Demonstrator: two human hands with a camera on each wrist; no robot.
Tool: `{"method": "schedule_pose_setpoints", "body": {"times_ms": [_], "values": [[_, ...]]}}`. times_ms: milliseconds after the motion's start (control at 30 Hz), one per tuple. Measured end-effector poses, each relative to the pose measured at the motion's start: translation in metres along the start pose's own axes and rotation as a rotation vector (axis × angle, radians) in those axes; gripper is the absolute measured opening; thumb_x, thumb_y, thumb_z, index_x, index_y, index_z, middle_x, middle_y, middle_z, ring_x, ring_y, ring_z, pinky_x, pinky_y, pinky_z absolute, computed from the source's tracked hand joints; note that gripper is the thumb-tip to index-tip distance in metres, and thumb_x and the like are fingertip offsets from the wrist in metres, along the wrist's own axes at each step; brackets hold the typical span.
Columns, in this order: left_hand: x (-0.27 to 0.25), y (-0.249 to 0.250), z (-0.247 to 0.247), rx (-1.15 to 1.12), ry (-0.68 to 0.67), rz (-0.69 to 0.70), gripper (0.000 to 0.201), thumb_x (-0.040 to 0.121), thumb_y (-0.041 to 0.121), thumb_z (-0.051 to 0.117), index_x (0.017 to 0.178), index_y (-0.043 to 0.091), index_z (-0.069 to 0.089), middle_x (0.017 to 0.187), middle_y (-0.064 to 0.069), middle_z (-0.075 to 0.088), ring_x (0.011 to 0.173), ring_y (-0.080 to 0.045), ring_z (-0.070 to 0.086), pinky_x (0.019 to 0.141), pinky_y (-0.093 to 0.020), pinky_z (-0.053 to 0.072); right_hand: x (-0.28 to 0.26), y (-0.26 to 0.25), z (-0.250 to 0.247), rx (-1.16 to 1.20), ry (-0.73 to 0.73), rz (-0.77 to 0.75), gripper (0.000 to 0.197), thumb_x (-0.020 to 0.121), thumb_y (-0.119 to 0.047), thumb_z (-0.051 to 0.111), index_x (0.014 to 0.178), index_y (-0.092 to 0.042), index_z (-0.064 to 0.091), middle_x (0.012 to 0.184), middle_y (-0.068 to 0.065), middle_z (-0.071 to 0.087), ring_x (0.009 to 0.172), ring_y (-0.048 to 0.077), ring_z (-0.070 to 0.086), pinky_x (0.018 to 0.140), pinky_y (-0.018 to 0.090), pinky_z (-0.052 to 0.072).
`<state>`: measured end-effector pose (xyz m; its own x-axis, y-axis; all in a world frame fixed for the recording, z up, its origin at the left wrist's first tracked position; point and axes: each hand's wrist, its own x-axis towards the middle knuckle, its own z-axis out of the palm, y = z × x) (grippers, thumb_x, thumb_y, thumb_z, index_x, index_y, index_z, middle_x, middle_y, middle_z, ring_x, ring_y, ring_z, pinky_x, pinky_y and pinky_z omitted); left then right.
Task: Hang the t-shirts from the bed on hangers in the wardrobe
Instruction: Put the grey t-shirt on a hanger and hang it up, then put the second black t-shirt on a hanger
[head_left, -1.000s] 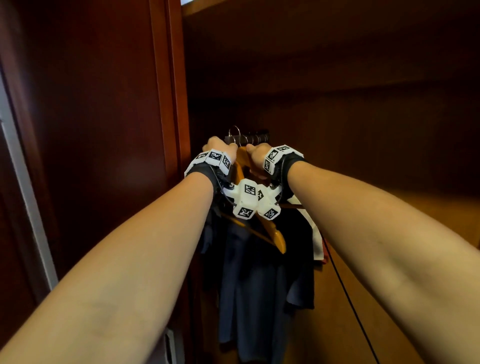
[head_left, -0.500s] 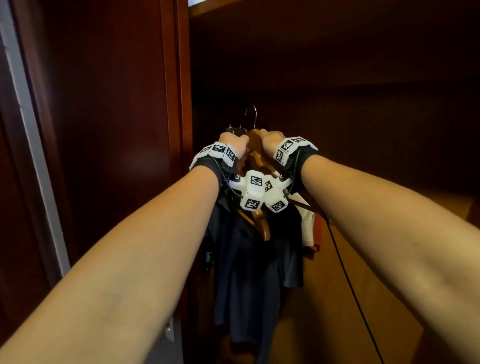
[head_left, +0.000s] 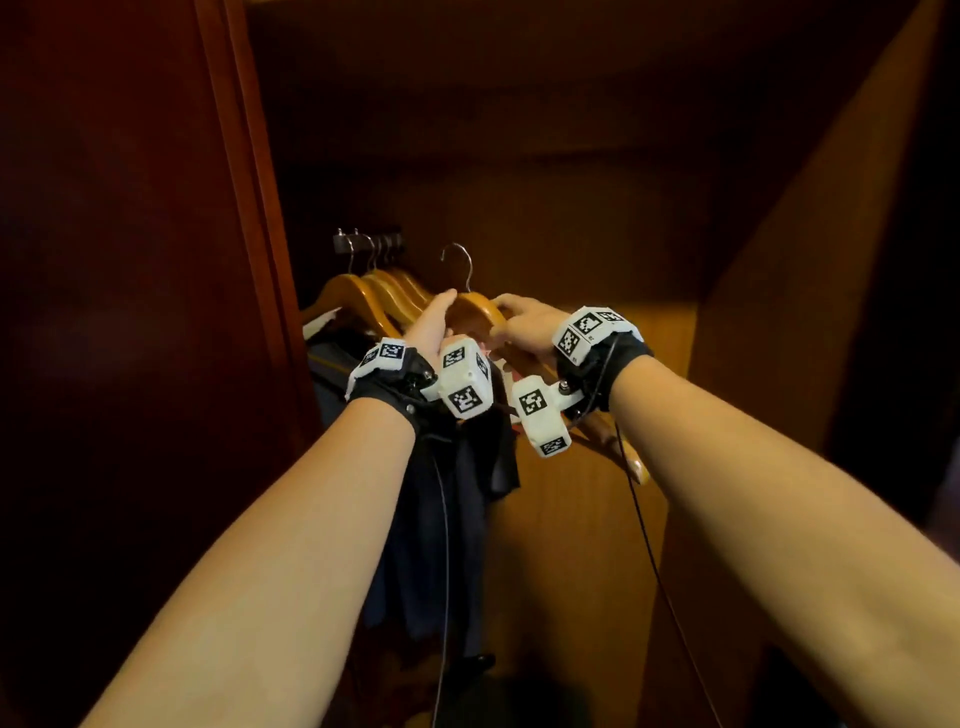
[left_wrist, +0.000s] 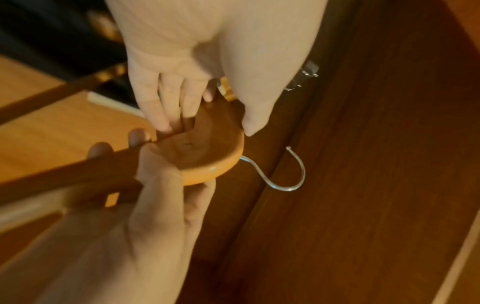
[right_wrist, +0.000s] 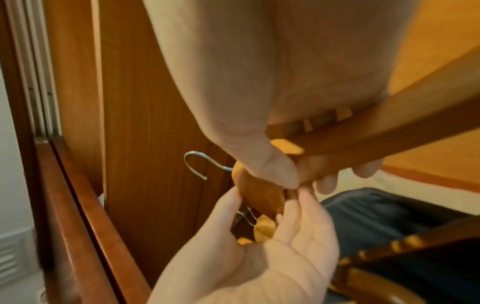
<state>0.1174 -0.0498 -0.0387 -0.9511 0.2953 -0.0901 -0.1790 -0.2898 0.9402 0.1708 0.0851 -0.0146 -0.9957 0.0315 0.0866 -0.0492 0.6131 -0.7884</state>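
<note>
From the head view, both hands meet inside the wardrobe (head_left: 597, 208) at a wooden hanger (head_left: 475, 312) that is free of the rail (head_left: 366, 241), its metal hook (head_left: 457, 265) standing up in open air. The left hand (head_left: 431, 325) touches the left side of the hanger's top with rather straight fingers. The right hand (head_left: 524, 325) holds the right arm of the hanger. To the left, more wooden hangers (head_left: 363, 299) hang on the rail, and dark t-shirts (head_left: 447, 519) hang under them, partly hidden behind the wrist cameras and a black cable (head_left: 644, 519). The wardrobe door (head_left: 130, 312) closes the left side; the inside is dim and details there are hard to make out.

From the left wrist view, the left hand (left_wrist: 187, 72) has its fingers (left_wrist: 153, 102) almost straight and lying on the hanger (left_wrist: 205, 150), with the thumb on the other edge. The right hand (left_wrist: 145, 195) grips the hanger's arm from below. The hook (left_wrist: 291, 176) points to the wooden wall. The picture is blurred.

From the right wrist view, the right hand (right_wrist: 272, 113) curls its fingers (right_wrist: 324, 183) around the hanger (right_wrist: 363, 131). The left hand (right_wrist: 272, 246) is relaxed, touching the hanger's middle. A dark t-shirt (right_wrist: 389, 218) lies at the lower right, cut off by another hanger (right_wrist: 405, 242).
</note>
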Motion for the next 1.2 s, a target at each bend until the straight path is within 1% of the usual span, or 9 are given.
{"method": "schedule_pose_setpoints", "body": {"times_ms": [100,233,333,433,667,767,867,1067,1200], "values": [[-0.015,-0.028,0.006,-0.004,-0.111,-0.047,0.048,0.086,0.050,0.065,0.117,0.014,0.058,0.091,-0.010,0.065,0.081,-0.025,0.067,0.085,-0.037,0.055,-0.043,0.017,0.002,-0.008,0.074,0.071,0.047,0.086,-0.002,0.062,0.128,-0.022,0.053,0.102,0.012,0.065,0.090,0.029,0.065,0.089,0.047,0.054],[-0.054,-0.070,0.025,-0.031,-0.230,-0.118,0.045,0.088,0.044,0.065,0.112,0.006,0.062,0.080,-0.015,0.073,0.099,-0.036,0.065,0.098,-0.041,0.049,-0.111,0.036,0.003,-0.006,0.165,0.214,0.041,0.086,-0.006,0.062,0.122,-0.025,0.059,0.112,0.012,0.067,0.102,0.029,0.061,0.098,0.047,0.048],[-0.093,-0.104,0.049,-0.164,-0.314,-0.264,0.037,0.092,0.042,0.060,0.094,0.005,0.055,0.056,-0.016,0.067,0.078,-0.030,0.061,0.081,-0.034,0.047,-0.164,0.053,0.000,0.029,0.236,0.302,0.039,0.084,-0.003,0.062,0.119,-0.021,0.062,0.104,0.009,0.068,0.098,0.024,0.062,0.092,0.038,0.045],[-0.128,-0.145,0.076,-0.246,-0.359,-0.383,0.037,0.091,0.045,0.058,0.094,0.008,0.055,0.060,-0.015,0.069,0.071,-0.024,0.063,0.074,-0.027,0.044,-0.219,0.074,-0.003,0.088,0.310,0.363,0.031,0.085,0.000,0.060,0.110,-0.018,0.065,0.084,0.002,0.069,0.086,0.017,0.064,0.090,0.035,0.046],[-0.199,-0.229,0.165,-0.190,-0.501,-0.555,0.031,0.087,0.044,0.061,0.093,0.014,0.056,0.063,-0.009,0.069,0.066,-0.020,0.063,0.055,-0.029,0.050,-0.349,0.136,-0.025,0.167,0.633,0.544,0.017,0.085,-0.003,0.060,0.094,-0.015,0.066,0.085,0.007,0.065,0.075,0.019,0.060,0.073,0.030,0.049],[-0.239,-0.259,0.218,-0.125,-0.581,-0.610,0.034,0.089,0.043,0.060,0.088,0.010,0.058,0.063,-0.010,0.068,0.071,-0.021,0.060,0.060,-0.031,0.046,-0.414,0.161,-0.046,0.140,0.714,0.652,0.024,0.085,-0.002,0.058,0.107,-0.009,0.066,0.092,0.009,0.065,0.084,0.022,0.058,0.079,0.032,0.046],[-0.286,-0.290,0.271,-0.077,-0.673,-0.660,0.030,0.091,0.038,0.057,0.080,0.011,0.057,0.065,-0.007,0.063,0.068,-0.020,0.056,0.063,-0.030,0.044,-0.482,0.185,-0.074,0.148,0.812,0.709,0.021,0.087,-0.004,0.056,0.102,-0.014,0.066,0.089,0.004,0.061,0.083,0.018,0.054,0.068,0.027,0.043],[-0.389,-0.355,0.379,-0.004,-0.826,-0.770,0.040,0.096,0.036,0.047,0.066,0.011,0.055,0.051,-0.009,0.061,0.042,-0.020,0.060,0.059,-0.026,0.044,-0.609,0.245,-0.128,0.138,1.045,0.831,0.018,0.082,-0.002,0.056,0.095,-0.008,0.067,0.085,0.009,0.065,0.076,0.021,0.060,0.071,0.031,0.049],[-0.451,-0.395,0.457,-0.033,-0.956,-0.825,0.046,0.097,0.041,0.048,0.073,0.007,0.068,0.067,-0.015,0.071,0.066,-0.027,0.069,0.077,-0.035,0.053,-0.692,0.281,-0.169,0.157,1.216,0.888,0.022,0.074,0.000,0.058,0.092,-0.001,0.068,0.089,0.017,0.067,0.087,0.033,0.064,0.088,0.046,0.056]]}}
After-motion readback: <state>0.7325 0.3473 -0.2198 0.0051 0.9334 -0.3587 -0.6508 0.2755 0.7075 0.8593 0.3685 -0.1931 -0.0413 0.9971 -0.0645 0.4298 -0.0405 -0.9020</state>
